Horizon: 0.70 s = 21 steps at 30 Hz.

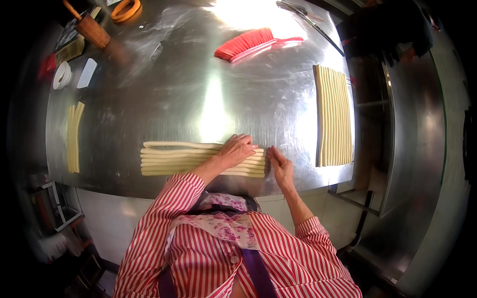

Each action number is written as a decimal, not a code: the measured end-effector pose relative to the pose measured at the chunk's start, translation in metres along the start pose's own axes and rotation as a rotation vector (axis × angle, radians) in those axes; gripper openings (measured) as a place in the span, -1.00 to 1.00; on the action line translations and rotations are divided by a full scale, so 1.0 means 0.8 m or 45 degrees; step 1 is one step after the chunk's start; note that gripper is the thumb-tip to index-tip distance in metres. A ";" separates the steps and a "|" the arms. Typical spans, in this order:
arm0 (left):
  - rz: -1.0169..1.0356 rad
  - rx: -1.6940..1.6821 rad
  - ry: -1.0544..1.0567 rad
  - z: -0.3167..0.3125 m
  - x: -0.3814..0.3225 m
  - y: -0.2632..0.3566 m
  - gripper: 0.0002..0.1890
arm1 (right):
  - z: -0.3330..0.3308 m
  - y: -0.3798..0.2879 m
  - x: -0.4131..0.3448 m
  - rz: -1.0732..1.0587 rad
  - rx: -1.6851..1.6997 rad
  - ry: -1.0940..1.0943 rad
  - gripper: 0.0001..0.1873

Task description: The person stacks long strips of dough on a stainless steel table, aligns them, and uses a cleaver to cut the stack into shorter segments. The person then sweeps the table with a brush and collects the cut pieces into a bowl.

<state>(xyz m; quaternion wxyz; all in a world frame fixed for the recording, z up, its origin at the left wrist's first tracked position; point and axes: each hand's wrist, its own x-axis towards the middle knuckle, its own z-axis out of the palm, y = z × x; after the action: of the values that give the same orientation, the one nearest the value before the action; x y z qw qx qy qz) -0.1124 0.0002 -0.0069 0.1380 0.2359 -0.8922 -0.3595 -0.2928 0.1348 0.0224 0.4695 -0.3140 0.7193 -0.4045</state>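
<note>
Several long dough strips lie side by side near the front edge of a stainless steel table. Across their right part rests my left hand, with its fingers at the upper strips near their right ends; whether it grips one cannot be made out. My right hand is just beyond the right ends, fingers bent and fingertips close together near the strips. Whether something is between those fingertips is unclear. At the right side of the table, a row of many dough strips lies on a dark tray or board.
A red bench brush lies at the back. At far left are more dough strips, a white bowl, a white plastic scraper or lid and a wooden mallet-like tool. An orange ring is behind. A person stands at upper right.
</note>
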 end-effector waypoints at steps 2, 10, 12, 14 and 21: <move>0.004 -0.006 0.002 0.004 0.001 0.001 -0.76 | 0.016 0.025 -0.022 -0.069 0.273 -0.049 -0.33; -0.025 0.061 -0.045 -0.002 0.007 0.009 -0.80 | 0.068 0.016 -0.045 -0.237 0.467 -0.058 0.01; -0.030 0.023 -0.044 -0.007 0.008 0.009 -0.81 | 0.070 0.015 -0.045 -0.262 0.490 -0.059 0.01; -0.018 -0.012 -0.044 -0.007 0.012 0.009 -0.83 | 0.067 0.019 -0.043 -0.298 0.503 -0.068 -0.01; 0.035 0.013 -0.029 0.002 0.008 -0.004 -0.82 | 0.066 0.001 -0.018 -0.641 -0.838 0.020 -0.28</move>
<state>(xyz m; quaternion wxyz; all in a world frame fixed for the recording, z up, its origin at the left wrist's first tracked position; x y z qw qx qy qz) -0.1176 -0.0047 -0.0100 0.1316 0.2203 -0.8987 -0.3557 -0.2388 0.1320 0.0158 0.2250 -0.6103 0.7146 -0.2576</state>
